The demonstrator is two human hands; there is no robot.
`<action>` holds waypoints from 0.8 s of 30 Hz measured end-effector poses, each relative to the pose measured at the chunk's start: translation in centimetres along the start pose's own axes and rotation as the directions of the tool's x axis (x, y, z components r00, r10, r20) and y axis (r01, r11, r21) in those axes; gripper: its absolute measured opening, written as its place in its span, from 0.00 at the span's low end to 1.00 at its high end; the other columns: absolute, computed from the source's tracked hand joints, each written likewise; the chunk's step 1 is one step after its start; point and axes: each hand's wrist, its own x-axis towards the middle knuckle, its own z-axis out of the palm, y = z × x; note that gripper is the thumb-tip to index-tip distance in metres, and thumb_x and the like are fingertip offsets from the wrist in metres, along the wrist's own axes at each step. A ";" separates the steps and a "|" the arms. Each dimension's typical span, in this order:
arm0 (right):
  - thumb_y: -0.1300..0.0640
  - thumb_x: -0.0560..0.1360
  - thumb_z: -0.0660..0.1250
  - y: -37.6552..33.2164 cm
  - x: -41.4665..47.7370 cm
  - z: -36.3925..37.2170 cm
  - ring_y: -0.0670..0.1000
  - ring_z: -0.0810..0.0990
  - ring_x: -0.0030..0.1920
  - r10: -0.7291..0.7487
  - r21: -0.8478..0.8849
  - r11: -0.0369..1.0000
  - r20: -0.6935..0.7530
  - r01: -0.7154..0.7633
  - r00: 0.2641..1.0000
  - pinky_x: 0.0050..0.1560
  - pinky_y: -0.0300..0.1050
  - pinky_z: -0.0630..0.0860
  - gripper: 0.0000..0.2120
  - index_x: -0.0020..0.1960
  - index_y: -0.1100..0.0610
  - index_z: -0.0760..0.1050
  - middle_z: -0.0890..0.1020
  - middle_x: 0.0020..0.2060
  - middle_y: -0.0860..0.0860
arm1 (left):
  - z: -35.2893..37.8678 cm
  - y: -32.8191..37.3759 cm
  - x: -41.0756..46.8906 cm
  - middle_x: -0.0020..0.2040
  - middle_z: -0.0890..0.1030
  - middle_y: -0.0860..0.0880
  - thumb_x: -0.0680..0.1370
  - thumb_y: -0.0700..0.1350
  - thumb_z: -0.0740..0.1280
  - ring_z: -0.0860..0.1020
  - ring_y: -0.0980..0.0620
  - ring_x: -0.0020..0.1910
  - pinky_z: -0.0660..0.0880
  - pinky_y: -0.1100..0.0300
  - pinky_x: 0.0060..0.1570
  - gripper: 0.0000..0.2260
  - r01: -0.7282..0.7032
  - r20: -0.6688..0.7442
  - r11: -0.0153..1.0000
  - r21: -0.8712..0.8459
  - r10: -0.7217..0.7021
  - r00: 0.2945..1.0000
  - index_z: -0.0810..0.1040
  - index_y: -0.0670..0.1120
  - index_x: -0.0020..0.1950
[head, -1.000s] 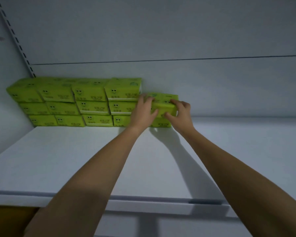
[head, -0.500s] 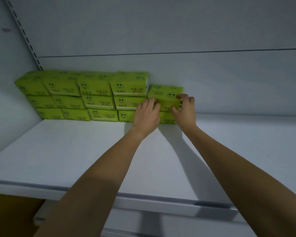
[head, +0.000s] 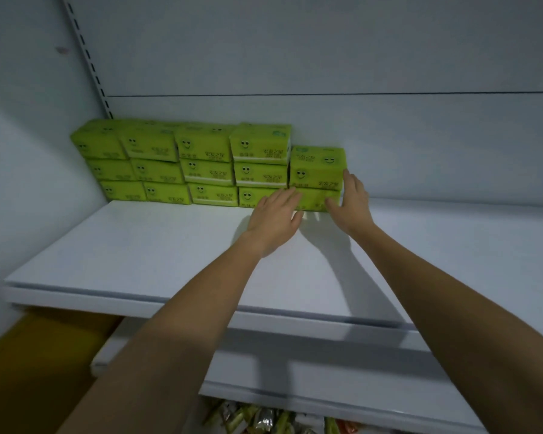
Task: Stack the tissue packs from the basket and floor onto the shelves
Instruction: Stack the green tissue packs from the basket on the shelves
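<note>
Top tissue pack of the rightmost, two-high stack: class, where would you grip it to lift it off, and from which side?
Probably its free right end and top, from the front-right: the top tissue pack butts the taller stack on its left, with no pack above or right.

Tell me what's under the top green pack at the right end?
Another green pack lies under the top pack, resting on the white shelf. The left hand and right hand cover parts of its front.

The tissue packs (head: 207,164) are bright lime green with small dark smiling faces. The shelf (head: 157,255) is plain white. The floor (head: 29,355) at near left is yellow-brown.
</note>
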 end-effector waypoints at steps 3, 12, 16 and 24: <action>0.55 0.76 0.62 -1.8 -2.8 0.7 0.57 0.54 0.74 -0.036 -0.036 0.999 -0.008 0.036 0.999 0.71 0.50 0.53 0.32 0.75 0.60 0.52 0.56 0.74 0.60 | -1.3 -1.3 -2.3 0.75 0.60 0.48 0.82 0.49 0.52 0.57 0.50 0.75 0.54 0.53 0.72 0.21 -0.004 0.004 1.000 -0.025 0.004 1.000 0.59 0.45 0.75; 0.55 0.78 0.61 -10.5 -13.1 5.1 0.55 0.55 0.74 -0.161 -0.168 0.973 0.010 0.160 0.987 0.71 0.49 0.55 0.27 0.74 0.57 0.58 0.57 0.74 0.58 | -7.5 -6.3 -14.1 0.75 0.61 0.47 0.82 0.49 0.52 0.58 0.49 0.74 0.55 0.54 0.72 0.21 -0.028 -0.013 0.996 -0.079 0.027 1.000 0.60 0.44 0.74; 0.55 0.78 0.60 -13.8 -18.1 8.5 0.57 0.58 0.73 -0.191 -0.192 0.962 0.037 0.195 0.981 0.70 0.49 0.56 0.26 0.74 0.57 0.58 0.58 0.74 0.58 | -8.1 -9.1 -20.2 0.73 0.65 0.46 0.82 0.47 0.53 0.61 0.48 0.72 0.56 0.56 0.70 0.20 -0.016 -0.069 0.989 -0.148 0.006 0.998 0.62 0.43 0.73; 0.57 0.78 0.61 -15.2 -26.7 15.1 0.57 0.62 0.72 -0.319 -0.228 0.908 0.165 0.351 0.933 0.70 0.50 0.60 0.23 0.71 0.60 0.63 0.63 0.72 0.58 | -3.9 -12.1 -32.6 0.68 0.72 0.44 0.79 0.47 0.53 0.68 0.46 0.68 0.61 0.54 0.68 0.21 0.093 -0.091 0.959 -0.267 -0.122 0.988 0.68 0.41 0.70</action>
